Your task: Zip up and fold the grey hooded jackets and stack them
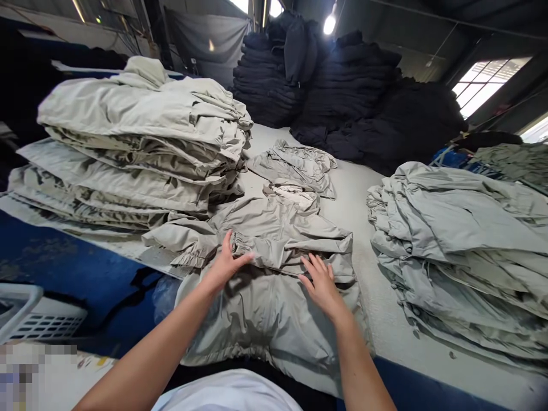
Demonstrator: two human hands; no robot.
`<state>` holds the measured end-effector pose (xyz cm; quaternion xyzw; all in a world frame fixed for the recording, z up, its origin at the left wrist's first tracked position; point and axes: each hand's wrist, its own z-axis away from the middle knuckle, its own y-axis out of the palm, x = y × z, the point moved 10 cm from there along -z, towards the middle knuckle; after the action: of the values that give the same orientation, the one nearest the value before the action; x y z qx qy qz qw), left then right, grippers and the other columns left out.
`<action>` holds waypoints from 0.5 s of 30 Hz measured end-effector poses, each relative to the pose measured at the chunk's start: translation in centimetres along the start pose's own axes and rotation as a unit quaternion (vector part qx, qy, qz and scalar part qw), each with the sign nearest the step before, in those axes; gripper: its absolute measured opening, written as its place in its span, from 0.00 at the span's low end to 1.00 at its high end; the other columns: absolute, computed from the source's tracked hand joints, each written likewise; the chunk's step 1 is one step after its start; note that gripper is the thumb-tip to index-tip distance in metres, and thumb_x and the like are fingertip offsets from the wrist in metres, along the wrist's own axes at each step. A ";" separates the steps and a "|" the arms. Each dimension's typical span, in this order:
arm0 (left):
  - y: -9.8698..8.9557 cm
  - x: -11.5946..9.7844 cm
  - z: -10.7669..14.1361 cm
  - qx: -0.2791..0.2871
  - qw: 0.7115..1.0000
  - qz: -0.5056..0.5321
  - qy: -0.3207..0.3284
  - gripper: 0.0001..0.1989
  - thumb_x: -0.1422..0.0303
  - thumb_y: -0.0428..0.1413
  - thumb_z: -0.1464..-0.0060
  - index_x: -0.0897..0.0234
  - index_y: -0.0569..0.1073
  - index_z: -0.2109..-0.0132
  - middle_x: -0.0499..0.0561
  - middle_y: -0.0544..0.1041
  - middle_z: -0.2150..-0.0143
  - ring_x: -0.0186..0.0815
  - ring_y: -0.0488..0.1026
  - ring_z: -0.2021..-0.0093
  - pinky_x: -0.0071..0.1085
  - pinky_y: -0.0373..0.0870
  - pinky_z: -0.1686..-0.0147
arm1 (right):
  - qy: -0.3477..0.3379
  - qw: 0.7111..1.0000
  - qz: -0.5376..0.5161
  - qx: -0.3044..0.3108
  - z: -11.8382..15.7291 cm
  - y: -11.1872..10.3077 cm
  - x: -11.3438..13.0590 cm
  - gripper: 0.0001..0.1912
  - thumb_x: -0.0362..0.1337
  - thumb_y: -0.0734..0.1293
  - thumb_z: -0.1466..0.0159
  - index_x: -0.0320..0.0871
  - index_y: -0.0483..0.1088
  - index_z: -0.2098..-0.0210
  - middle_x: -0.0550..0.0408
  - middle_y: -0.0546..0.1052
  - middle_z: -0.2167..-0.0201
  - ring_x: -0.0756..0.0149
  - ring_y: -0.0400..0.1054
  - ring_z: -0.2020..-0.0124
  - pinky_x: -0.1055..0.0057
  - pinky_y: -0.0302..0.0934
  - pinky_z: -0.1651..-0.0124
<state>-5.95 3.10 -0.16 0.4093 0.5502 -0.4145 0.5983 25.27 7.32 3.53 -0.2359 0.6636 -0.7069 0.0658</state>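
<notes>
A light grey jacket (274, 308) lies on the white table in front of me, its elastic hem hanging toward my body at the near edge. Its sleeves are laid across the middle, with a gathered cuff showing at the left. My left hand (226, 262) is by that cuffed fabric, thumb and fingers spread apart. Resting on the folded fabric at the right, my right hand (319, 279) has its fingers spread. Neither hand grips anything. Beyond the collar lies another crumpled grey garment (295, 162).
Tall piles of folded grey garments stand at the left (137, 142) and right (462, 228) of the table (359, 194). Dark garments (342, 85) are stacked at the back. A white plastic basket (47, 319) is low at the left.
</notes>
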 end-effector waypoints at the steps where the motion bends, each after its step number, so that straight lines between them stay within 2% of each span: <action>1: 0.0 -0.6 -0.2 0.007 0.998 -0.051 0.023 0.59 0.54 0.71 0.52 0.54 0.47 0.23 0.65 0.60 0.23 0.55 0.58 0.23 0.53 0.60 0.28 | 0.014 1.000 0.004 0.002 0.2 0.4 -0.6 0.29 0.45 0.60 0.25 0.49 0.64 0.27 0.45 0.60 0.24 0.46 0.49 0.22 0.34 0.42 0.24; 3: -0.2 -1.7 -0.2 0.027 0.988 -0.133 0.067 0.58 0.61 0.73 0.57 0.56 0.51 0.24 0.64 0.57 0.22 0.53 0.56 0.22 0.50 0.53 0.25 | 0.031 0.999 0.008 -0.006 0.7 1.0 -1.8 0.29 0.45 0.60 0.25 0.49 0.64 0.27 0.44 0.61 0.24 0.47 0.50 0.22 0.35 0.42 0.24; 4: -0.2 -2.2 -0.2 0.040 0.981 -0.166 0.089 0.57 0.64 0.72 0.59 0.58 0.54 0.26 0.64 0.59 0.23 0.53 0.58 0.23 0.50 0.52 0.25 | 0.035 0.999 0.009 -0.013 1.0 1.2 -2.3 0.29 0.46 0.60 0.26 0.49 0.65 0.28 0.44 0.62 0.24 0.47 0.51 0.23 0.36 0.43 0.24; 8: -1.0 -1.9 0.5 0.074 0.957 -0.267 0.092 0.47 0.71 0.70 0.59 0.60 0.60 0.32 0.65 0.69 0.31 0.54 0.72 0.34 0.50 0.67 0.33 | 0.031 0.998 0.001 -0.051 1.8 2.0 -3.7 0.27 0.46 0.62 0.27 0.47 0.70 0.31 0.43 0.66 0.27 0.47 0.56 0.25 0.38 0.46 0.25; 10: -1.4 -1.8 0.8 0.073 0.939 -0.324 0.095 0.42 0.74 0.68 0.58 0.61 0.63 0.35 0.65 0.72 0.35 0.54 0.74 0.37 0.49 0.70 0.37 | 0.025 0.996 -0.011 -0.080 1.9 2.1 -4.0 0.26 0.46 0.62 0.27 0.48 0.72 0.33 0.43 0.68 0.28 0.47 0.58 0.26 0.37 0.47 0.25; 13: -1.5 -2.5 1.0 0.060 0.912 -0.383 0.134 0.29 0.75 0.65 0.55 0.60 0.70 0.45 0.61 0.75 0.41 0.52 0.76 0.41 0.46 0.72 0.40 | 0.020 0.990 -0.038 -0.137 2.1 1.6 -4.0 0.23 0.47 0.62 0.27 0.49 0.77 0.39 0.44 0.73 0.32 0.47 0.63 0.29 0.37 0.49 0.27; 15: -1.7 -3.2 0.7 0.041 0.911 -0.381 0.153 0.15 0.70 0.63 0.51 0.59 0.74 0.54 0.57 0.76 0.49 0.48 0.77 0.48 0.45 0.74 0.44 | 0.018 0.982 -0.061 -0.175 2.2 0.8 -3.9 0.21 0.47 0.61 0.27 0.48 0.81 0.46 0.43 0.78 0.37 0.47 0.67 0.32 0.37 0.51 0.28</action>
<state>-7.45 2.00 2.98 0.2505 0.7316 -0.5658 0.2861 29.49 6.84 1.83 -0.2714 0.7626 -0.5863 -0.0320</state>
